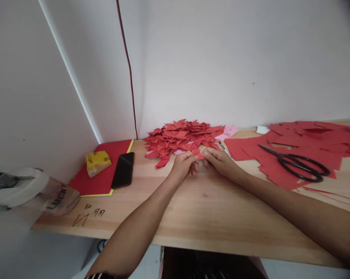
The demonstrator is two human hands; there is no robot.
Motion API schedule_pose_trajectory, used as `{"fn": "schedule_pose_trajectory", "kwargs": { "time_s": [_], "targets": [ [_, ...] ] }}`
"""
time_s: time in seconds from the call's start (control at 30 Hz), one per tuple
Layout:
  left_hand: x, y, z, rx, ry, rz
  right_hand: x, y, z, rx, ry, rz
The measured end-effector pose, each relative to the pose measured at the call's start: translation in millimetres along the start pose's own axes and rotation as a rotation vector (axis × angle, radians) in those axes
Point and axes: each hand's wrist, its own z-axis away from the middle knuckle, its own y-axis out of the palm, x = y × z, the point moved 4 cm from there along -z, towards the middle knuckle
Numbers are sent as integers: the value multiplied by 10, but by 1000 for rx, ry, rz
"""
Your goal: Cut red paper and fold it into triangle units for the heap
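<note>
Between my two hands is a small piece of red paper (200,157), held just above the wooden table. My left hand (185,163) pinches its left side, fingers curled in. On the other side, my right hand (217,159) grips the paper between thumb and fingers. Most of the paper is hidden by my fingers, so its exact folds cannot be made out. Right behind my hands rises a heap of folded red paper pieces (181,135) with pointed tips, with some pink paper (227,132) at its right edge.
Black-handled scissors (300,164) lie on scattered red paper sheets (279,170) at the right. A pen (224,148) rests behind my right hand. To the left are a phone (123,169), a yellow packet (98,162) on a red sheet (96,186), and a clear plastic cup (60,195).
</note>
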Motion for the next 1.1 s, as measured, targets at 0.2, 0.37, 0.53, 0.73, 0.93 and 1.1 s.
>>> {"fn": "schedule_pose_trajectory", "kwargs": {
  "time_s": [0.2, 0.37, 0.53, 0.73, 0.93, 1.1],
  "targets": [
    [11, -15, 13, 5, -42, 77, 17, -17, 10, -101, -81, -74],
    [-15, 14, -3, 41, -78, 111, 18, -7, 40, -48, -110, 94],
    [-19, 6, -41, 103, -172, 130, 81, -42, 53, -84, -78, 121],
    [20, -38, 16, 159, -161, 190, 139, -61, 65, -86, -25, 77],
    [22, -37, 64, 191, -145, 216, 85, -59, 82, -65, 22, 2],
    [17, -17, 62, 179, -135, 210, 64, -43, 66, -29, 61, -129]
  ]
}}
